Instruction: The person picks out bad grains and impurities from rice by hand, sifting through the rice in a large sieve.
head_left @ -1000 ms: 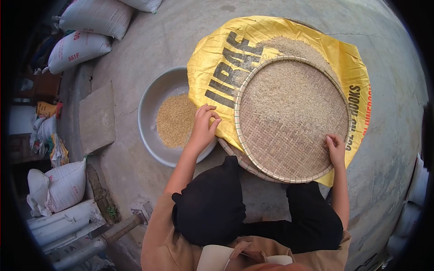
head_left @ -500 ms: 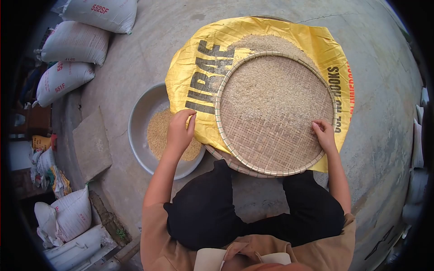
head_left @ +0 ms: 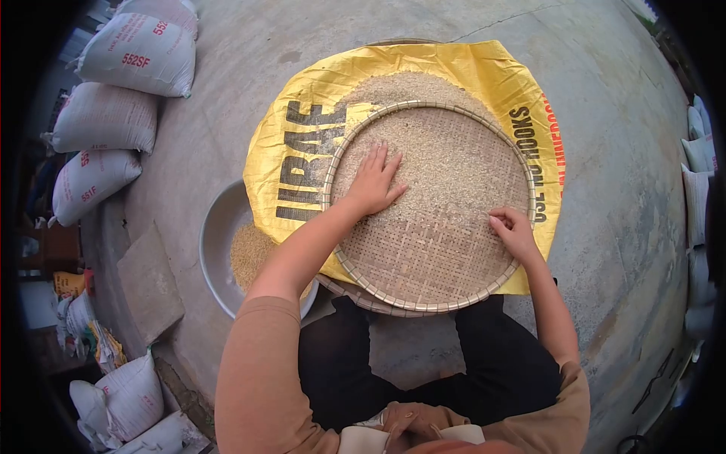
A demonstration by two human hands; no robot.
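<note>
A round woven bamboo tray lies in front of me with pale husked grain spread over its far half. My left hand rests on the grain at the tray's left side, fingers spread and palm down. Over the right side of the tray, my right hand has thumb and forefinger pinched together; anything between them is too small to make out. Beneath the tray is a yellow woven sack with black lettering, and more grain is heaped on it beyond the far rim.
A metal basin holding golden grain stands at the left, partly covered by the sack and my left arm. Full white sacks are stacked on the far left. More white bags line the right edge of the concrete floor.
My left hand has moved right, from above the basin onto the grain in the tray, and its fingers have spread. My right hand keeps its pinch near the right rim. The view has shifted slightly.
</note>
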